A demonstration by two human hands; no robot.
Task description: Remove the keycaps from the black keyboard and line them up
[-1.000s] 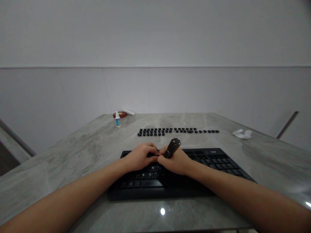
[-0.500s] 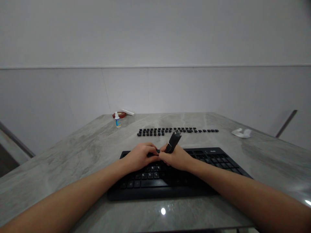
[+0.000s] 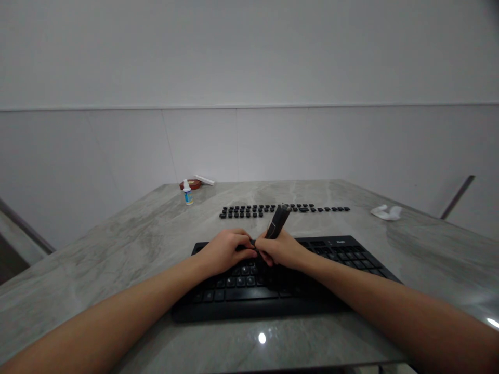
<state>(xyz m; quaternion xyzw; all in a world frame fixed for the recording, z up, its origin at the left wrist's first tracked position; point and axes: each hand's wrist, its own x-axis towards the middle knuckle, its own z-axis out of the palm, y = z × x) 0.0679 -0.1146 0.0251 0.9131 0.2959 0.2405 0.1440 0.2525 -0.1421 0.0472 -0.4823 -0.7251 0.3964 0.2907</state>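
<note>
Over the black keyboard (image 3: 296, 283), the right hand (image 3: 286, 250) is clamped on a dark tool (image 3: 277, 222); the left hand (image 3: 226, 251) rests curled on the keys.

One black keyboard (image 3: 296, 275) lies on one grey marbled table (image 3: 128, 244); two bare hands rest on it, the left hand (image 3: 226, 252) and the right hand (image 3: 286, 250); one dark tool (image 3: 277, 222) stands in the right hand; loose black keycaps (image 3: 280, 210) lie in two rows beyond, too many and too small to count; one small white bottle (image 3: 187, 192); one red roll of tape (image 3: 191, 184); one white crumpled cloth (image 3: 386, 212).
</note>
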